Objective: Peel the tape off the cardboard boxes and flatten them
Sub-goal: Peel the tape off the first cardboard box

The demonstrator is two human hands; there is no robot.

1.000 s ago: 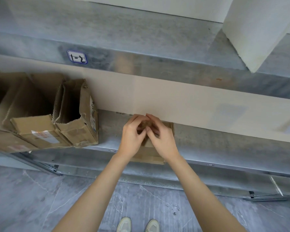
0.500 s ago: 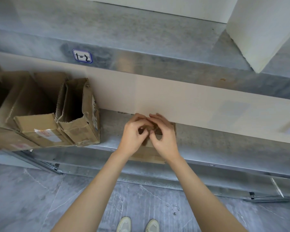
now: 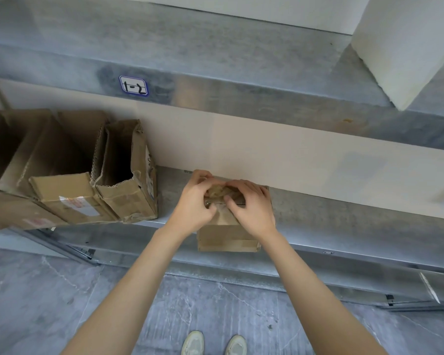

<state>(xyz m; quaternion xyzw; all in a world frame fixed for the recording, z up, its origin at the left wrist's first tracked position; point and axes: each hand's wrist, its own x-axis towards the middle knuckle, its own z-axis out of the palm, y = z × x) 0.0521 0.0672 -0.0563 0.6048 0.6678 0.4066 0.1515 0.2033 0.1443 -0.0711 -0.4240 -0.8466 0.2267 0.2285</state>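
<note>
Left hand (image 3: 192,207) and right hand (image 3: 251,212) curled together, pinching crumpled tape (image 3: 217,192) at 12 o'clock atop small box (image 3: 226,239) — probably light, stiff, slide-prone; best pinched at tape's loose end.

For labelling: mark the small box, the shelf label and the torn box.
Small box (image 3: 226,240): head view, front face.
Shelf label (image 3: 133,85): head view, its middle.
Torn box (image 3: 127,201): head view, lower panel.

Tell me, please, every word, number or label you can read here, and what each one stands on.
"1-2": handwritten on a blue-edged sticker on the upper shelf's metal edge.
White-and-red shipping label on the closed cardboard box: too blurred to read.
Dark print on the open box's side: too small to read.
</note>
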